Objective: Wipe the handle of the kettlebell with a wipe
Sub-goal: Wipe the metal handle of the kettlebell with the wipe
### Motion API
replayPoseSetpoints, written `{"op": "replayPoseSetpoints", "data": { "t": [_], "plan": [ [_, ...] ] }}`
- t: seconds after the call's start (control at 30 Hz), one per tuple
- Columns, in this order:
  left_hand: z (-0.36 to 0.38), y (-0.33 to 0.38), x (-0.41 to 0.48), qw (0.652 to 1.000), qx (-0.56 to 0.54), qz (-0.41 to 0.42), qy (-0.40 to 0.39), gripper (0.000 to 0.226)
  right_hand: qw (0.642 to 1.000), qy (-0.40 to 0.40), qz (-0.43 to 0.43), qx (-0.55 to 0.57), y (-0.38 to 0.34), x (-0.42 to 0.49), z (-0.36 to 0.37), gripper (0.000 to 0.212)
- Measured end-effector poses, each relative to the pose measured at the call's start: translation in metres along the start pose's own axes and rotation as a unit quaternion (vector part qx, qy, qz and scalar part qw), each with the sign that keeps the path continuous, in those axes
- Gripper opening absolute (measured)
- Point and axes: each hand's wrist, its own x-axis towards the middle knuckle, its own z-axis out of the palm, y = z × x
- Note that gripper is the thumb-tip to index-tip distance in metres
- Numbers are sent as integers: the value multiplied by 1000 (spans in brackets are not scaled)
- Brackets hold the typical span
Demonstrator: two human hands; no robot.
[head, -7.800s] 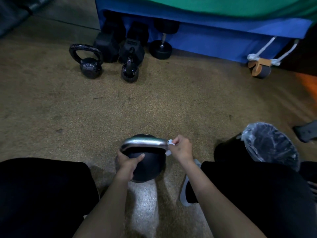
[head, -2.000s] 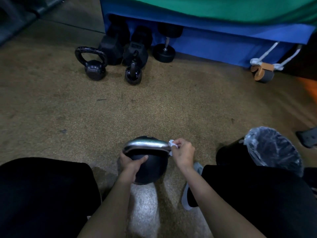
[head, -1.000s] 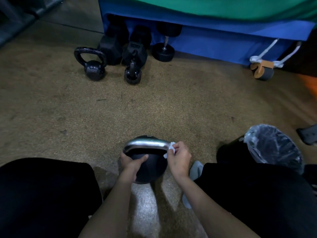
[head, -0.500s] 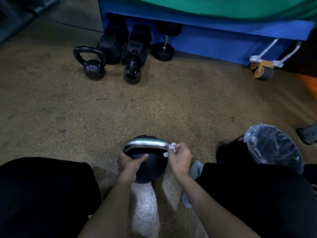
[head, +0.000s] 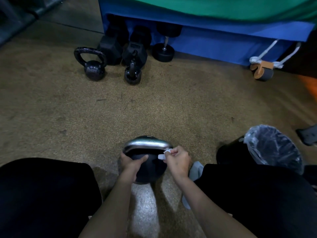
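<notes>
A black kettlebell [head: 151, 169] with a shiny silver handle [head: 147, 145] stands on the floor between my knees. My left hand [head: 132, 162] grips the left side of its round body, thumb laid across the front. My right hand [head: 178, 158] is closed on a small white wipe [head: 163, 155], pressed against the right end of the handle where it bends down to the body. Most of the wipe is hidden in my fingers.
A black bin lined with clear plastic [head: 272, 148] stands to the right by my knee. Two small kettlebells [head: 92, 66] [head: 133, 74] and several dumbbells [head: 163, 50] sit by a blue mat [head: 223, 42] at the back. A wheeled roller [head: 262, 71] lies far right.
My right hand with the wipe has slid a little down the right bend of the handle, from the top corner toward the body. My left hand has kept its hold on the kettlebell.
</notes>
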Motion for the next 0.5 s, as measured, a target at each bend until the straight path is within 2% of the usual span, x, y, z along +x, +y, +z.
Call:
{"op": "replayPoseSetpoints", "data": {
  "t": [0.13, 0.37, 0.5],
  "plan": [
    [1, -3, 5, 1000, 6, -1, -3, 136, 998, -2, 38, 42, 1, 3, 1, 13],
    [0, -3, 5, 1000, 7, -1, -2, 133, 998, 5, 29, 59, -1, 5, 0, 10],
    [1, -11, 15, 1000, 8, -6, -9, 135, 999, 26, 9, 30, -5, 4, -5, 12]
  ]
}}
